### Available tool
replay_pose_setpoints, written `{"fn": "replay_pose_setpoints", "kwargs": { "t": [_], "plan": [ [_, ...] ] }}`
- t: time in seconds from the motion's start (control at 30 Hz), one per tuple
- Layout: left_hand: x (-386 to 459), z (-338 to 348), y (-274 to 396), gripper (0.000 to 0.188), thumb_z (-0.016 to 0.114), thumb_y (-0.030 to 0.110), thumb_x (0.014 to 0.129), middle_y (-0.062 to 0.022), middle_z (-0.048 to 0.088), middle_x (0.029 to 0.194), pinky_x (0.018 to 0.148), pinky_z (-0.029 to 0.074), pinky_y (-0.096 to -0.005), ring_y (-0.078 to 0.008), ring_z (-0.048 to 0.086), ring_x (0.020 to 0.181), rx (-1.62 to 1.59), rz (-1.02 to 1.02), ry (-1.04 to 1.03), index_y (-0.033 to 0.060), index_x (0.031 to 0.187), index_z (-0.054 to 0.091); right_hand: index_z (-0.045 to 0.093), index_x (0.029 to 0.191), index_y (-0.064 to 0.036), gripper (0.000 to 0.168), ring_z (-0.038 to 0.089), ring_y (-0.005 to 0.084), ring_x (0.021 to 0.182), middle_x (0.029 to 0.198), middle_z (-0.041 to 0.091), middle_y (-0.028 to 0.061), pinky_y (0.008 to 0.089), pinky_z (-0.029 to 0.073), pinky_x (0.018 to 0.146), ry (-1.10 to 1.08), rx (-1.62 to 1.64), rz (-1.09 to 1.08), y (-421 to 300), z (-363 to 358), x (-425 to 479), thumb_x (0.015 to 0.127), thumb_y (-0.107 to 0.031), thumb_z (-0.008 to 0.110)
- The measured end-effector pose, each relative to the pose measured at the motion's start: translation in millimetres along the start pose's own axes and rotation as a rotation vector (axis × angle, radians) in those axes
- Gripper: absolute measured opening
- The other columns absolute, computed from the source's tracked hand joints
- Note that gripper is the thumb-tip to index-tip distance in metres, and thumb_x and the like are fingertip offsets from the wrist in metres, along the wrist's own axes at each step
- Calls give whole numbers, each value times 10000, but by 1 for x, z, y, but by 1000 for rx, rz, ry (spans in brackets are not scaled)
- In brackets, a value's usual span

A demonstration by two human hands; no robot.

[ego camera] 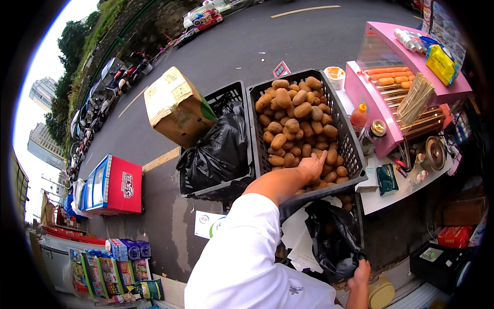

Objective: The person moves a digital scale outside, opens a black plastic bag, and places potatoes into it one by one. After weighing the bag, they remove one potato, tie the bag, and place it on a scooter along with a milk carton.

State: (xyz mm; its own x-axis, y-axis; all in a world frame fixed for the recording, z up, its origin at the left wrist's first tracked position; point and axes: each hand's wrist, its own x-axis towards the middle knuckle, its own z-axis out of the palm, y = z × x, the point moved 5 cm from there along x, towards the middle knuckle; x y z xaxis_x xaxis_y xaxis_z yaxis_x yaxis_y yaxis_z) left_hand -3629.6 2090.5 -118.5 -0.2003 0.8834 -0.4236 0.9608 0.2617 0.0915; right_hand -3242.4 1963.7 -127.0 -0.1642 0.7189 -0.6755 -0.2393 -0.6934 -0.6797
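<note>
Brown kiwifruit [295,112] fill a black perforated plastic crate [357,170] in front of me. My left hand [312,168] reaches in at the crate's near side, its fingers touching the fruit. The palm faces down, so whether a fruit is gripped is hidden. Lower right, my right hand [359,273] holds the rim of a black plastic bag [334,235]. The bag hangs below the crate's near edge, its mouth partly spread, and a brown shape shows dimly inside. Beneath the bag, white paper [299,243] lines a lower crate with more kiwifruit at its edge.
A second crate [220,193] at left holds a black bag bundle [220,150] and a cardboard box [181,108]. On the right, a pink sausage roller grill [386,104] stands on a white table [382,202] with a sauce bottle [359,117]. A red freezer [123,185] stands far left.
</note>
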Motion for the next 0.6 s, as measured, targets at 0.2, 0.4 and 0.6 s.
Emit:
{"fn": "replay_pose_setpoints", "kwargs": {
  "t": [0.2, 0.4, 0.6],
  "plan": [
    [11, -3, -4, 820, 712, 287, 696, -235, 529, 1179, 812, 510, -421, -348, 620, 978, 41, 101, 2, 92, 1382, 307, 603, 1057, -11, 240, 605, 192, 873, 982, 624, 81, 340, 500, 794, 50, -29, -29, -12, 0, 2, 883, -145, 507],
    [-20, 6, -26, 748, 591, 464, 806, -249, 500, 1271, 981, 419, -422, -368, 514, 1159, 102, 221, -186, 155, 1425, 306, 638, 1019, 15, 265, 596, 144, 825, 934, 647, 53, 278, 468, 786, -24, -9, 2, -14, 3, 9, 853, -69, 449],
    [-13, 14, -18, 728, 504, 458, 871, -277, 378, 1388, 1024, 381, -420, -401, 466, 1221, 153, 72, -405, 157, 1473, 227, 636, 1015, 33, 287, 593, 129, 803, 915, 653, 52, 267, 471, 759, -88, 29, 42, 2, 19, 0, 837, -16, 416]
  ]
}}
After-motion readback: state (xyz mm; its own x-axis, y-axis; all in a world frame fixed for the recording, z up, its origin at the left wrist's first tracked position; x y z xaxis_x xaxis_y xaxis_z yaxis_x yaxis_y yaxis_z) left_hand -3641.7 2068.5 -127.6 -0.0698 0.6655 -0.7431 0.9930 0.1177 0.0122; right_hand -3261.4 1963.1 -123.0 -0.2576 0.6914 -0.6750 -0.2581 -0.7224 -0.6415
